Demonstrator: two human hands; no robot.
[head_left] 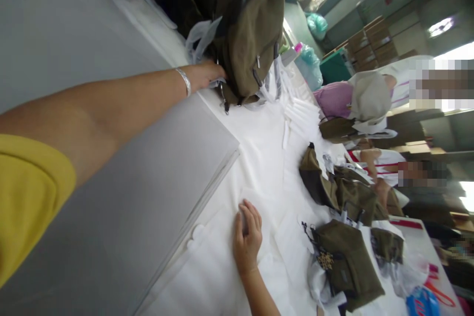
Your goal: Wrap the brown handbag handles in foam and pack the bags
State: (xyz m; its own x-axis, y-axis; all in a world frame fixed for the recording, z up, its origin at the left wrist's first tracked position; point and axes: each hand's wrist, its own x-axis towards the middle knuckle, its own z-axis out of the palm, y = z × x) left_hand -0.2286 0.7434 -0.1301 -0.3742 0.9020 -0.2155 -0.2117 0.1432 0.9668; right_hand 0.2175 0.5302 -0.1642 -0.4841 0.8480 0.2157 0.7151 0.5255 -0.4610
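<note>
The view is turned sideways, with people upright toward the picture's right. My left hand [209, 75], below a yellow sleeve and a silver bracelet, reaches to the side of an olive bag [246, 42] with dark trim. Its fingers are curled at the bag's edge by a metal clasp [226, 107], partly hidden by the bag, with some pale wrapping beside them. My right hand [249, 237] rests on white sheet material [259, 168], thumb apart from lightly bent fingers, and no object shows clearly in it. Between the arms lies a stack of large grey sheets [177, 173].
More olive bags [348, 261] lie on the table's far side, among white straps [299, 113] and plastic wrap. Two people [374, 89] work across from me with bags. A blue packet [422, 301] lies at lower right. Cardboard boxes [370, 44] are stacked behind.
</note>
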